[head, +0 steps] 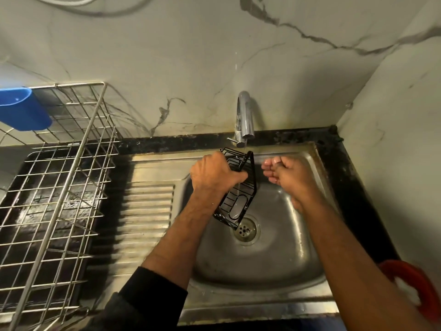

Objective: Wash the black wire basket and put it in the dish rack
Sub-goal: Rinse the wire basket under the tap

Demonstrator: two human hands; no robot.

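Note:
My left hand grips the upper end of the black wire basket, which hangs tilted over the steel sink bowl under the chrome tap. A thin stream of water runs from the spout down through the basket toward the drain. My right hand is just to the right of the basket, wet, fingers loosely curled toward it, holding nothing. The wire dish rack stands at the left on the dark counter.
A blue plastic holder hangs on the rack's upper left. The ribbed steel drainboard lies between rack and bowl. A red round object sits at the right edge of the counter. Marble-patterned walls enclose the back and right.

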